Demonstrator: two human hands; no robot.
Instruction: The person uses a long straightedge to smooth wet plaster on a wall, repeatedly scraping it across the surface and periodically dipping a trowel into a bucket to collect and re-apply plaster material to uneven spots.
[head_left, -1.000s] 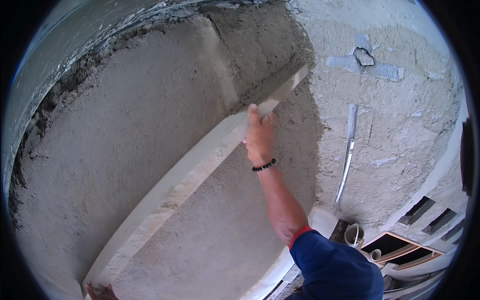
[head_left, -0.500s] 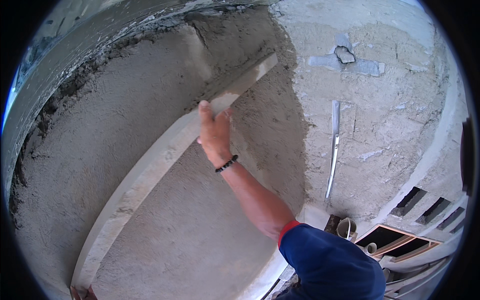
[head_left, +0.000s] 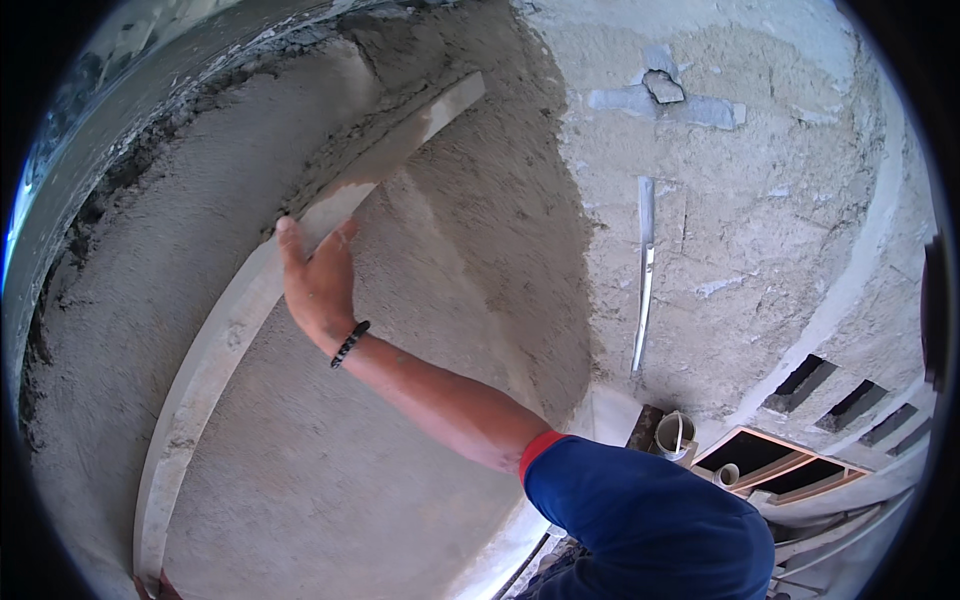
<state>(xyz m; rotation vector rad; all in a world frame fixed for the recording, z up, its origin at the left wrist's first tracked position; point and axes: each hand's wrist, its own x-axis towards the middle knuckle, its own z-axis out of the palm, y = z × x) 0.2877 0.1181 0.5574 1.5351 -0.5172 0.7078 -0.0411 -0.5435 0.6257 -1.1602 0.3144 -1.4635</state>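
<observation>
A long pale straightedge bar (head_left: 205, 385) runs diagonally across the fresh grey plaster (head_left: 400, 430), from the lower-left edge up to the top centre. My right hand (head_left: 318, 285) grips it around its upper middle, thumb along one edge; a dark beaded bracelet circles that wrist. At the bar's bottom end my left hand (head_left: 157, 590) shows only as fingertips around it at the picture's edge. Along the upper side of the bar lies a ridge of loose wet mortar (head_left: 340, 165), and a paler band marks the plaster below it.
A rough concrete edge (head_left: 150, 70) arches along the top left. The dry wall at right carries a metal strip (head_left: 644, 280) and a patched hole (head_left: 663, 87). At lower right are a bucket (head_left: 674, 434), a pipe piece (head_left: 726, 475), a wooden frame (head_left: 770, 455) and slots (head_left: 850, 405).
The bar's upper end and my right hand have moved left across the plaster, exposing more surface on their right. The view has shifted slightly; both hands still hold the bar.
</observation>
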